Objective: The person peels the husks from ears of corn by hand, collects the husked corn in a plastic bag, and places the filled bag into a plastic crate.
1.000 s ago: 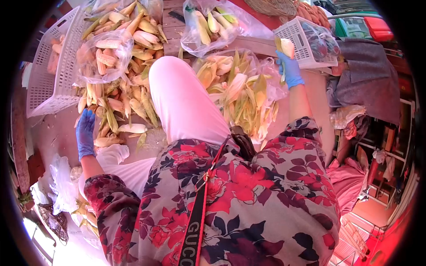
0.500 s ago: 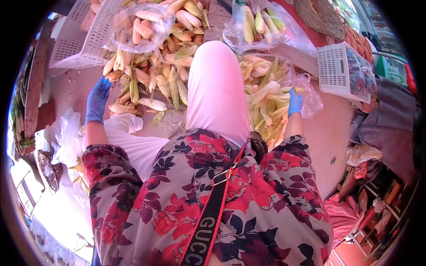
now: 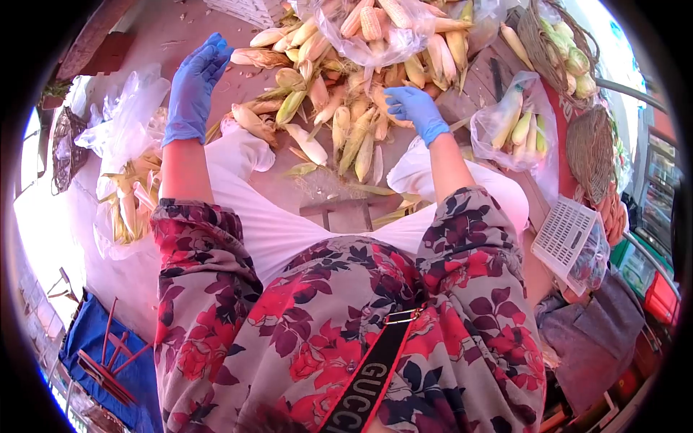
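Observation:
My left hand [image 3: 196,90], in a blue glove, is raised at the left with its fingers stretched forward. Its fingertips are close to the pointed end of a corn cob in dry husk [image 3: 258,58], and no object shows in it. In a matching glove, my right hand [image 3: 419,114] reaches over the corn heap with fingers extended and slightly apart. A husk-covered cob [image 3: 382,101] lies right at its fingertips. Between my knees are several loose cobs, some peeled pale [image 3: 307,143], some in yellow-green husk [image 3: 359,137]. Peeled cobs [image 3: 370,24] fill a clear plastic bag above the heap.
On the right a clear bag [image 3: 516,133] holds green-husked corn, with a white crate [image 3: 567,234] below it. A white plastic bag [image 3: 126,119] and corn husks [image 3: 130,206] lie left. Another white crate [image 3: 245,9] is at the top. A wooden stool edge [image 3: 345,208] shows between my legs.
My view has turned to the right. My right hand has left the husk pile on the right and come over the corn heap. My left hand has reached further forward.

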A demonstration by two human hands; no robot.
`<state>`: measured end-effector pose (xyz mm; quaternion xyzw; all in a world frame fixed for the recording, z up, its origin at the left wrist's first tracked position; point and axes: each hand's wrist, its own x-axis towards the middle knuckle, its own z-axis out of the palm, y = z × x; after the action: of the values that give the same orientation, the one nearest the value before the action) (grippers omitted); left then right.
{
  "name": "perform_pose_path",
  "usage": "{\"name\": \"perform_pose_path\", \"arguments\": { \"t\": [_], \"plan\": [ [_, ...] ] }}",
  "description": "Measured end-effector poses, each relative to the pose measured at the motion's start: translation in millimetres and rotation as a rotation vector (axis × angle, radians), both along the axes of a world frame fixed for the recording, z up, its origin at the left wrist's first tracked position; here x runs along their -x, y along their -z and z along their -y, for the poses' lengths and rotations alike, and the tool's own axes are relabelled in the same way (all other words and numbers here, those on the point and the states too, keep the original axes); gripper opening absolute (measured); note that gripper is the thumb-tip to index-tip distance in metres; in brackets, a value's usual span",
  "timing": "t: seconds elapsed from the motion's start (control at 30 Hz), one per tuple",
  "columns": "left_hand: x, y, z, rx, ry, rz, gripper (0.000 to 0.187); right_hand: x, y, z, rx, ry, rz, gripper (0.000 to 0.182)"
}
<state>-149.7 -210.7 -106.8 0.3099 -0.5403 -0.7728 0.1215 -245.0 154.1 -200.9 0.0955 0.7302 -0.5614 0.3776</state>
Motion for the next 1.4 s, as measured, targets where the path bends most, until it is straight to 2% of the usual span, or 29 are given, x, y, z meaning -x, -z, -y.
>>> {"name": "perform_pose_path", "arguments": {
  "t": [0.03,0.13,0.2,0.23,0.3,0.4,0.5,0.63,0.73,0.8,0.93,0.97,1.0,1.07,1.1,1.13,1.17,1.2,1.23,1.27,1.33,1.4],
  "plan": [
    [1,-12,-2,0.063,-0.038,-0.055,0.032,-5,46,14,-0.102,-0.116,0.04,0.032],
    [-4,-31,-6,0.265,-0.119,-0.122,0.03,-41,102,57,-0.081,-0.207,0.231,0.032],
    [-10,-38,-3,0.295,-0.105,-0.098,0.03,-50,122,89,-0.147,-0.397,0.125,0.032],
    [-11,-41,-2,0.295,-0.114,-0.067,0.03,-49,168,100,-0.163,-0.514,0.033,0.032],
    [-13,-42,4,0.272,-0.132,-0.02,0.03,-46,227,130,-0.269,-0.689,-0.113,0.032],
    [-16,-39,3,0.21,-0.167,0.005,0.03,-45,252,170,-0.505,-0.843,-0.281,0.029],
    [-18,-37,4,0.119,-0.197,0.001,0.029,-44,266,194,-0.5,-0.706,-0.247,0.025],
    [-14,-40,2,0.098,-0.164,-0.033,0.028,-49,262,191,-0.255,-0.212,0.039,0.02],
    [-15,-40,10,0.101,-0.181,-0.089,0.029,-47,231,164,-0.006,0.11,0.284,0.017],
    [-11,-35,11,0.09,-0.155,-0.082,0.026,-36,200,129,0.088,0.06,0.296,0.025],
    [-10,-31,-2,0.05,0.056,-0.056,0.026,-14,73,82,0.239,-0.199,0.095,0.04],
    [-8,-29,-15,0.053,0.14,-0.021,0.029,-12,32,78,0.262,-0.239,0.04,0.044],
    [-6,-23,-25,0.154,0.336,-0.033,0.032,-12,0,73,0.293,-0.258,-0.043,0.047],
    [-3,-16,-64,0.227,0.616,-0.061,0.053,-17,-47,62,0.336,-0.246,-0.154,0.049],
    [-6,-8,-81,0.226,0.784,-0.019,0.061,-23,-67,58,0.368,-0.228,-0.2,0.047],
    [-11,-5,-101,0.119,0.877,-0.001,0.07,-28,-86,54,0.401,-0.211,-0.248,0.045],
    [-16,-6,-120,0.058,0.951,-0.169,0.072,-33,-103,49,0.432,-0.199,-0.293,0.044],
    [-23,14,-135,-0.002,0.939,-0.032,0.072,-41,-122,46,0.432,-0.136,-0.347,0.041],
    [-32,-4,-154,-0.209,0.846,-0.149,0.069,-49,-139,43,0.435,-0.07,-0.399,0.039],
    [-39,-2,-166,-0.165,0.692,-0.162,0.066,-53,-152,43,0.424,0.004,-0.427,0.036],
    [-56,-15,-196,0.394,0.447,-0.222,0.059,-64,-163,31,0.381,0.097,-0.532,0.028],
    [-72,-35,-213,0.569,0.355,-0.246,0.059,-79,-177,24,0.354,0.155,-0.582,0.026]
  ]
}}
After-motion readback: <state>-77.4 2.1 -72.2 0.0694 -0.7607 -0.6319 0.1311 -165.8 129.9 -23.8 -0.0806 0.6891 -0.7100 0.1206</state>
